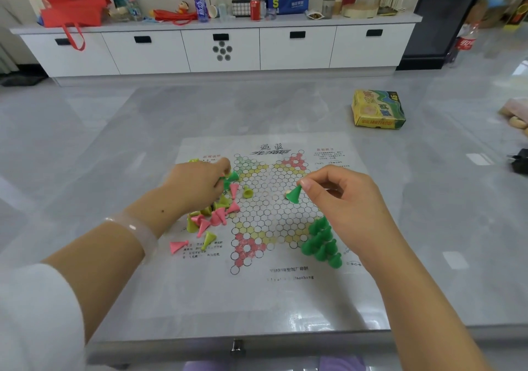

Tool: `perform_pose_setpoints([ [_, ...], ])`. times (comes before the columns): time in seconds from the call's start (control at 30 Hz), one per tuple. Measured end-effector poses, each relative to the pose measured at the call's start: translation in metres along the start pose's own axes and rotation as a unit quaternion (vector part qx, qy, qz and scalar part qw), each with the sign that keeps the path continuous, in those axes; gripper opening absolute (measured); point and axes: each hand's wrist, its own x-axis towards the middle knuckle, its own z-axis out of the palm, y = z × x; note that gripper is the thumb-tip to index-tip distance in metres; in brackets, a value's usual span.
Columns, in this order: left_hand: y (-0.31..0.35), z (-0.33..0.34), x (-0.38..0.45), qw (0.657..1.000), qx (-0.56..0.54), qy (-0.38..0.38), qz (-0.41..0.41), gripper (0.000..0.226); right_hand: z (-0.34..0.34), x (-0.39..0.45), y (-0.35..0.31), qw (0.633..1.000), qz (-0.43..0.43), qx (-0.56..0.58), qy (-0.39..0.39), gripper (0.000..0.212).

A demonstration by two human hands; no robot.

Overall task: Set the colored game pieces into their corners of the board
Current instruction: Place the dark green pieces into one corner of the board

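A paper checkers board (268, 290) with a star of circles lies on the grey table. My right hand (345, 199) pinches a green cone piece (294, 194) over the board's middle. Several green cones (321, 242) stand upright in the near right corner of the star. My left hand (200, 182) reaches into a loose heap of pink and yellow cones (211, 219) at the board's left side, its fingers curled round green cones (230, 178). A single yellow cone (247, 192) lies tipped just right of the heap.
A yellow and green game box (378, 109) sits on the table at the far right. A black object (518, 163) lies at the right edge. A white cabinet (220, 48) with bags, bottles and a can stands behind the table.
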Motion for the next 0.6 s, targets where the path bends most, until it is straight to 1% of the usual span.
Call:
perform_pose_setpoints([
  [0.1, 0.001, 0.005, 0.008, 0.999, 0.044, 0.005, 0.028, 0.026, 0.000, 0.000, 0.001, 1.000, 0.000, 0.003, -0.002, 0.018],
  [0.23, 0.000, 0.002, 0.013, 0.997, 0.070, -0.020, 0.032, 0.023, -0.001, 0.000, 0.001, 1.000, 0.002, 0.001, 0.001, 0.019],
  [0.33, -0.001, 0.007, 0.013, 0.995, 0.090, -0.024, 0.032, 0.020, -0.001, 0.000, 0.000, 1.000, 0.005, -0.004, 0.002, 0.019],
  [0.43, -0.001, 0.009, 0.012, 0.996, 0.087, -0.011, 0.034, 0.027, -0.002, 0.000, -0.001, 1.000, 0.010, -0.001, -0.001, 0.019],
  [0.5, 0.002, 0.002, 0.008, 0.999, 0.049, 0.016, 0.012, 0.030, -0.003, 0.000, -0.001, 1.000, 0.013, 0.003, 0.002, 0.019],
  [0.53, 0.004, -0.003, 0.005, 0.999, 0.009, 0.035, -0.008, 0.029, -0.004, 0.000, 0.000, 1.000, 0.015, 0.000, 0.007, 0.018],
  [0.6, 0.010, -0.013, -0.007, 0.988, -0.118, 0.078, -0.061, 0.025, -0.007, 0.001, 0.000, 1.000, 0.021, -0.006, 0.015, 0.016],
])
